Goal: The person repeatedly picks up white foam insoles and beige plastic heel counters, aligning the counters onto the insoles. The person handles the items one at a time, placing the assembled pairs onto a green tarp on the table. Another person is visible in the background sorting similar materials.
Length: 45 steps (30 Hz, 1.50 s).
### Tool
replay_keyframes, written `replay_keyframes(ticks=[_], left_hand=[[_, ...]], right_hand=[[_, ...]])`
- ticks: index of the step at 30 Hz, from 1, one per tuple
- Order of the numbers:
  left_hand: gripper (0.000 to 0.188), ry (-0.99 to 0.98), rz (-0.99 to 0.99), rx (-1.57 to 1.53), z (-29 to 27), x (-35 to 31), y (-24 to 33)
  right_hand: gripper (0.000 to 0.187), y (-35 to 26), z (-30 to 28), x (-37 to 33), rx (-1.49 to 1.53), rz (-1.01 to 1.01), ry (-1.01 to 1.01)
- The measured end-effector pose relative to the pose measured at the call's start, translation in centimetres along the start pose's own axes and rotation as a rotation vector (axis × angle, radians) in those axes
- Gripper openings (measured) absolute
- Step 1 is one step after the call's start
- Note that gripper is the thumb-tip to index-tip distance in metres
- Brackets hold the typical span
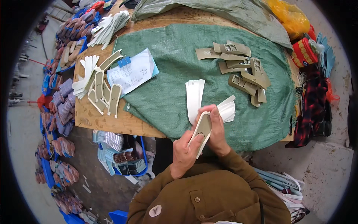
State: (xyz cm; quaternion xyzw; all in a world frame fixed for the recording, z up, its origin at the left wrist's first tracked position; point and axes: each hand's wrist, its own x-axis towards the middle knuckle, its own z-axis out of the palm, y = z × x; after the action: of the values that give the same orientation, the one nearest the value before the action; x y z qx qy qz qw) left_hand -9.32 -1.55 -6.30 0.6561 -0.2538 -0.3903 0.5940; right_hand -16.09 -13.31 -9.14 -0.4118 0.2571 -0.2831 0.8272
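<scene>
My left hand (182,154) grips the lower end of a beige shoe-heel piece (202,128) edged with a white strip, its thumb on the flat face. My right hand (217,135) closes round the upper right edge of the same piece, which is tilted upright above the table's front edge. Just beyond my hands, a fanned stack of white strips (194,98) and a second bundle of white strips (227,109) lie on the green cloth. Farther right is a loose heap of bare beige heel pieces (256,80), some with holes. Several white-edged heel pieces (114,98) lie at the left.
A green woven cloth (160,102) covers much of the wooden table (130,123). Handwritten papers (132,76) with a blue clip (124,61) lie left. A blue crate (143,158) of stacked parts stands below. A red container (304,52) and plaid cloth (308,108) are right.
</scene>
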Motion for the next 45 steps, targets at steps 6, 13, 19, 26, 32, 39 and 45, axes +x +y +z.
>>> replay_keyframes(ticks=[6,13,19,26,32,39,45], left_hand=[[0.041,0.023,0.133,-0.170,-0.7,2.1,-1.8],[0.073,-0.584,-0.458,-1.004,-2.8,1.0,-1.8],[0.042,-0.510,-0.501,-0.533,-3.0,0.5,1.9],[0.038,-0.529,-0.474,-0.615,-4.1,0.5,0.9],[0.040,-0.464,-0.517,-0.582,-3.9,0.5,1.5],[0.050,0.121,-0.053,-0.186,-11.1,4.0,2.7],[0.046,0.668,0.406,1.217,-26.0,9.1,4.0]], right_hand=[[0.074,1.3,2.2,-1.3,-0.245,-0.093,-0.200],[0.022,-2.7,-0.5,0.3,-0.079,0.080,-0.235],[0.021,-3.4,0.7,-0.4,-0.187,0.316,-0.189],[0.035,-4.2,1.5,-1.2,-0.240,0.255,-0.330],[0.049,-3.2,-0.1,-0.2,-0.393,0.173,-0.326],[0.046,-2.3,0.6,-2.8,-0.674,-0.188,-0.307],[0.029,-3.7,-2.4,-0.9,-1.473,-0.656,-0.273]])
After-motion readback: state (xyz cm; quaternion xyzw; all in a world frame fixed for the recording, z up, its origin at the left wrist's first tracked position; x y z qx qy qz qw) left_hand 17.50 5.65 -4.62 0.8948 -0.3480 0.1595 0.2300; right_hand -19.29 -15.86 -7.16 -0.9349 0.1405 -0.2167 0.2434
